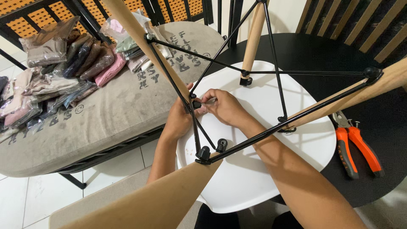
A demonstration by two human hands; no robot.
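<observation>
You are working over one round black worktop (313,51), and one white chair seat (254,169) is lying upside down on it, its underside facing you. That seat is the landmark for everything else here.

Rising from the seat are four pale wooden legs: one (144,38) slanting up to the far left, one (254,34) standing at the far middle, one (360,93) running off to the right, and one (140,203) coming toward you at the near left. One black wire brace frame (263,73) is tying the four legs together above the seat.

Left of the seat, one grey cushioned bench (106,118) is carrying a heap of folded cloths in clear bags (63,72); their number is too crowded to count. Right of the seat, one pair of orange-handled pliers (356,144) is lying on the worktop.

Your two hands are meeting above the seat's far-left part. Your left hand (180,116) is clenching the black joint (196,104) where the wire rods meet the far-left leg. Your right hand (224,106) is pinching at that same joint from its right side, fingertips closed on it. The joint is sitting right between both grips, just above the seat's surface.
</observation>
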